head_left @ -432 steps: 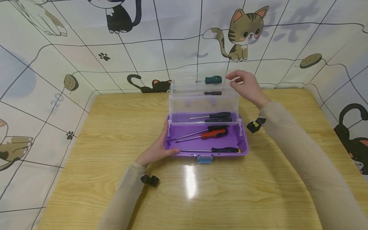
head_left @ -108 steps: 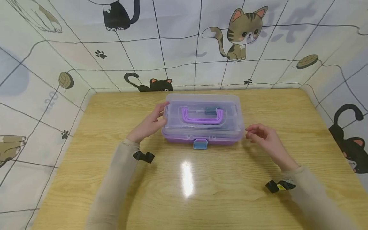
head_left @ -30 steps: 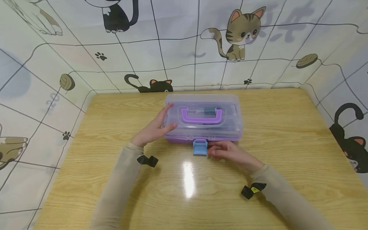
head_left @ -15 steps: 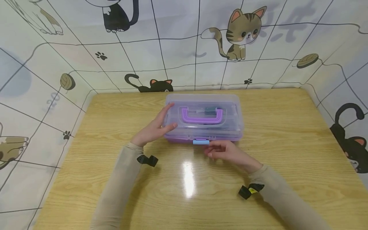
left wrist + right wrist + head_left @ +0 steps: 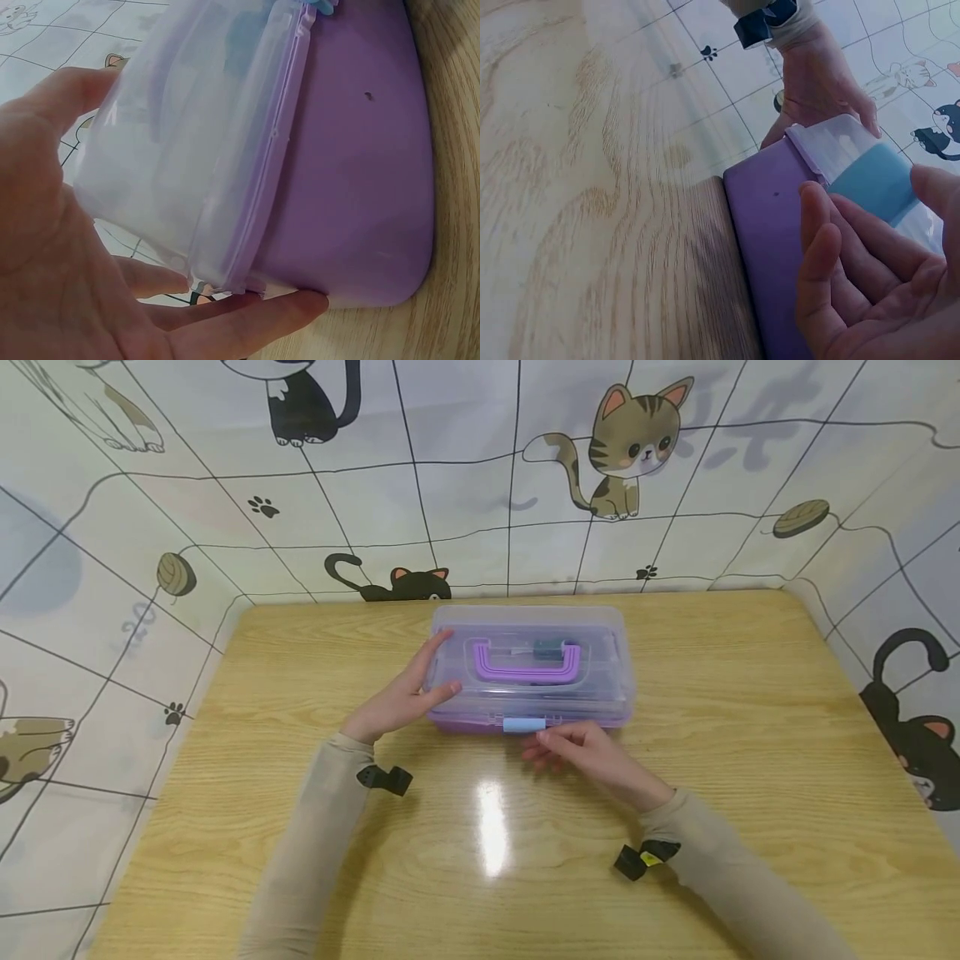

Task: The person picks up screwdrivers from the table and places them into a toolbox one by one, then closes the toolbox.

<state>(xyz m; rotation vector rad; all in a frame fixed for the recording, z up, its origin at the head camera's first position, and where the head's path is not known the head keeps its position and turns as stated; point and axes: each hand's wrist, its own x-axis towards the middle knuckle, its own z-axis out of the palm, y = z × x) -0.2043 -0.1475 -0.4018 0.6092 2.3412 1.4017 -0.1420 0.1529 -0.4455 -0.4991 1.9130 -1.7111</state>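
Note:
The purple toolbox [image 5: 465, 725] with a clear lid stands closed on the table. Its purple carry handle [image 5: 527, 675] lies folded down on the lid. Through the plastic, a dark green screwdriver handle [image 5: 546, 649] shows faintly. My left hand [image 5: 397, 706] holds the toolbox's left end, thumb on the lid and other fingers along the end wall. At the front, my right hand [image 5: 596, 760] is at the light blue latch [image 5: 524, 725], which is flipped up. Its thumb meets the latch's right end, while its other fingers hang loosely curled below.
The wooden table [image 5: 337, 877] extends around the toolbox on all sides. A cloth or paper wall [image 5: 465, 493] printed with cats rises behind it and at both sides. A black camera [image 5: 630, 862] is strapped to my right wrist.
Earlier the toolbox stood open with screwdrivers in its trays; its lid came down. My right hand moved to the latch, which swung from hanging down to raised. My left hand stays put lately.

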